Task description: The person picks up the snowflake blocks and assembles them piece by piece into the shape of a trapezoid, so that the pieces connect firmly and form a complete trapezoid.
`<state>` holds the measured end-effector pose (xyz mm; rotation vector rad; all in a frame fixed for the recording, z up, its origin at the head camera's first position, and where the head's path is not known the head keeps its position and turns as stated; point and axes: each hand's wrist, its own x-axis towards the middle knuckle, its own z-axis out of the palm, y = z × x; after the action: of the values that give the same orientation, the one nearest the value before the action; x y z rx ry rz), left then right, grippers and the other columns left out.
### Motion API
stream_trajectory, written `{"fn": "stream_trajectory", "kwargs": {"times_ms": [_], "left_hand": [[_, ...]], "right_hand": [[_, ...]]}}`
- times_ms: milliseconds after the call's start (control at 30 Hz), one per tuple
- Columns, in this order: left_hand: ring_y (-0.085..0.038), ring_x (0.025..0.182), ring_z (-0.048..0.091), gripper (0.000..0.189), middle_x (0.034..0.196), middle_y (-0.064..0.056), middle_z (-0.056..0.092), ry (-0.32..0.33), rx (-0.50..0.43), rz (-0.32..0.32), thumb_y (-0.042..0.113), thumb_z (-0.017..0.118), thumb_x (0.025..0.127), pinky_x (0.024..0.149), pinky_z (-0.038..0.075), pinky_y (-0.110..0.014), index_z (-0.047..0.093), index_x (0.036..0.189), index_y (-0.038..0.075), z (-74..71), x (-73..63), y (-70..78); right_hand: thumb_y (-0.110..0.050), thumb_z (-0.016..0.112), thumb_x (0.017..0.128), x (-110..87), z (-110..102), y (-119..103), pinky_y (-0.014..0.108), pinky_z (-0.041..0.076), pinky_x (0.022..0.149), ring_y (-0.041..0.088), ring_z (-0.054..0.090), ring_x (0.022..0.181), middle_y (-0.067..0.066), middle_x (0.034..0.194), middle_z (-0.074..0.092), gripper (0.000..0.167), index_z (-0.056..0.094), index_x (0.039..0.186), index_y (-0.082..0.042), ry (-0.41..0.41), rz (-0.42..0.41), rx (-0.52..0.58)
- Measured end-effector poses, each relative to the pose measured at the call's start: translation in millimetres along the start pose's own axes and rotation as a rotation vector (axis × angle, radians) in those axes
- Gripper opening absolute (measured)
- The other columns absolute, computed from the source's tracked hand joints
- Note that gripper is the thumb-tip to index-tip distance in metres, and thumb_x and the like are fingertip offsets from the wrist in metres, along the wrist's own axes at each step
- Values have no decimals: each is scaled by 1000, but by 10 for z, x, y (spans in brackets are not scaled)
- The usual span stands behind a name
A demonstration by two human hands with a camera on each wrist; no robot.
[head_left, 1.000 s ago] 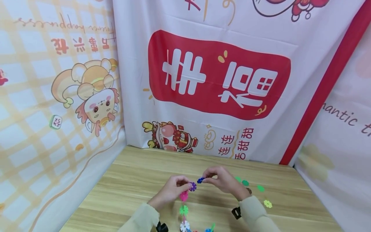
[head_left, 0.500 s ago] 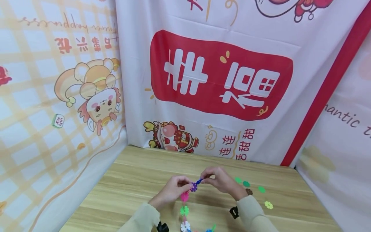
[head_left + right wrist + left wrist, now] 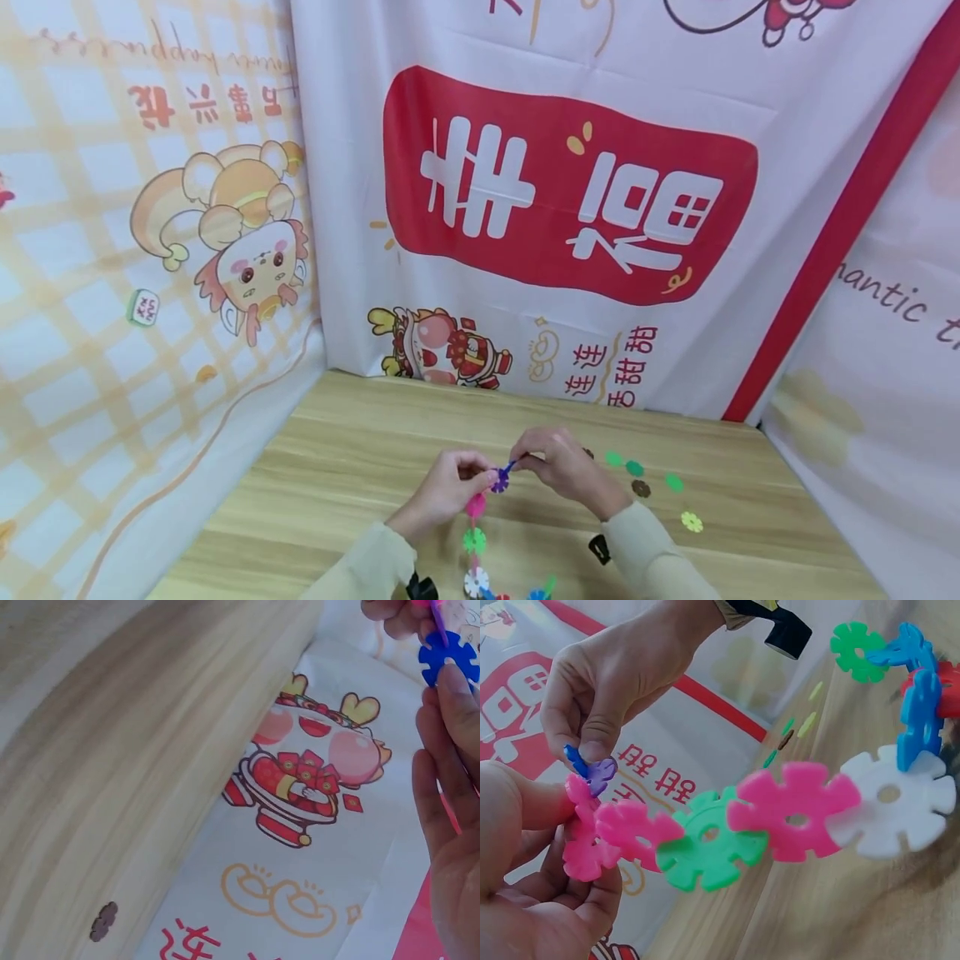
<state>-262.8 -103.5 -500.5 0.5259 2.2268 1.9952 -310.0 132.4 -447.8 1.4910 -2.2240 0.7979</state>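
My left hand pinches the end of a chain of slotted plastic snowflake discs, its fingers around a pink disc. A purple disc sits at that end. My right hand pinches a dark blue disc between thumb and fingers; its edge meets the purple disc in the right wrist view. From the left hand the chain runs through a green disc, a pink disc and a white disc to light blue discs and a red one.
Loose discs lie on the wooden table right of the hands: green discs, a brown disc and a yellow disc. Printed cloth hangs behind the table and along its sides.
The right hand has come left and brought the dark blue disc from a small gap up against the purple disc. The left hand stays nearly in place, keeping its grip.
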Motion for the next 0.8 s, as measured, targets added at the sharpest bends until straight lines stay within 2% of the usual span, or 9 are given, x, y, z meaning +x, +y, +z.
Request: {"fn": "stream_trajectory", "kwargs": {"times_ms": [133,200,300,433,533,600,733,800], "left_hand": [[-8,64,60,18,95,-24,73,-6,32,-4,25,70,103,53,49,-16,76,109,8,-6,30,5],[-9,68,61,24,98,-19,74,-22,64,2,32,68,104,57,51,-18,76,113,10,-12,44,1],[-12,83,67,32,107,-13,76,-54,82,9,37,65,105,70,57,-21,74,121,11,-14,43,-9],[-24,106,73,34,119,-19,75,-97,55,14,33,65,106,89,60,-23,72,128,7,-4,53,-24],[-26,108,73,37,122,-22,74,-100,49,1,32,65,106,90,60,-21,70,129,4,-5,51,-13],[-23,106,72,41,123,-23,73,-95,51,-19,35,67,105,87,59,-20,69,131,3,-10,46,4],[-23,97,71,47,121,-22,73,-84,48,-61,37,71,101,74,58,-20,67,132,2,-27,36,27],[-24,96,70,48,121,-22,73,-82,46,-68,37,72,100,73,59,-23,67,132,2,-33,29,36]], "right_hand": [[5,82,85,-12,-10,6,19,62,80,13,77,85,1,94,81,17,79,95,-8,11,30,48],[6,83,84,-16,-12,7,20,62,81,13,77,86,2,95,81,19,79,96,-8,8,29,75],[3,83,84,-5,-1,5,20,62,83,12,77,88,2,97,81,19,79,99,-9,-14,-1,90],[-6,82,89,9,-19,-14,20,62,83,9,76,90,0,100,81,15,80,102,-12,-79,14,63],[-11,82,91,-27,-106,-27,21,62,84,7,74,92,0,102,80,14,80,105,-13,-143,109,35],[-12,81,93,-94,-202,-19,25,63,85,8,73,93,2,103,80,14,79,107,-12,-186,199,27],[-16,80,94,-318,-453,38,35,64,87,11,72,95,7,105,79,16,78,110,-13,-281,400,22],[-19,80,94,-461,-569,80,38,64,88,13,72,95,9,108,78,20,77,112,-10,-327,473,13]]}}
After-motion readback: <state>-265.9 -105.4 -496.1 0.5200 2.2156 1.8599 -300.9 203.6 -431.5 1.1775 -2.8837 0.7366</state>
